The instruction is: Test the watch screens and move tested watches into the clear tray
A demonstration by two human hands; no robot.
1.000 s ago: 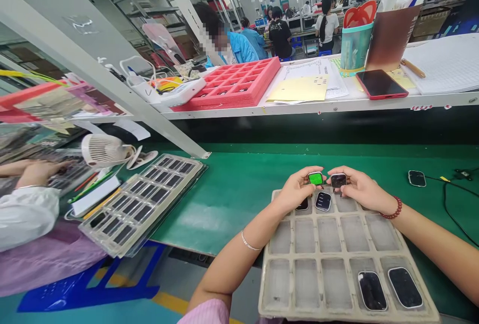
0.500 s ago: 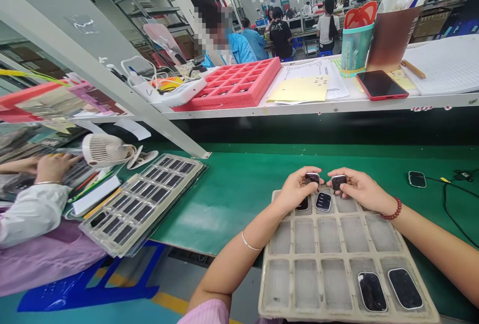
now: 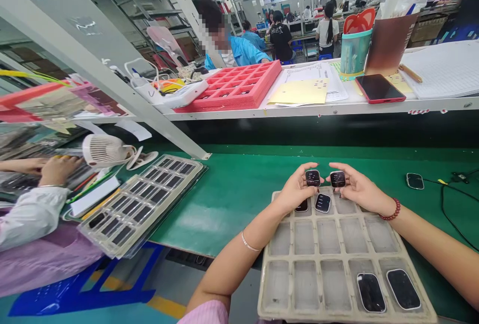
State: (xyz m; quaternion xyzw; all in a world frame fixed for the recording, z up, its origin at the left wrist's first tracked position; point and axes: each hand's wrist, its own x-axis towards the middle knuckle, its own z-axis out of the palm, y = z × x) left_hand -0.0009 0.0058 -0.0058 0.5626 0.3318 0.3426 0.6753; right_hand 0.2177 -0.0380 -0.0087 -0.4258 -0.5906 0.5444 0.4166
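L hand has its grip clamped on a square smartwatch body, thumb and fingertips on the case edges, screen up. R hand has its grip clamped the same way on a 2nd watch body. Both watches are held just above the top edge of a beige moulded tray, close together but not touching. The screens show tiny pale marks, prob. text, though too small to read from this view.

Best handling, by my judgement: keep pinching by the case sides, fingertips off the glass, and hold both level and steady so each screen stays easy to check.

Two more watch bodies sit in the tray's top row, right under the hands. Two larger dark glass panels lie in its bottom-right cells. To the R of the tray, a dark rounded unit w/ a black cable lies on the green mat surface. To the L of the tray are a clear blister tray of dark parts and a co-worker's hand. Past the tray, a red foam tray sits on a white shelf.
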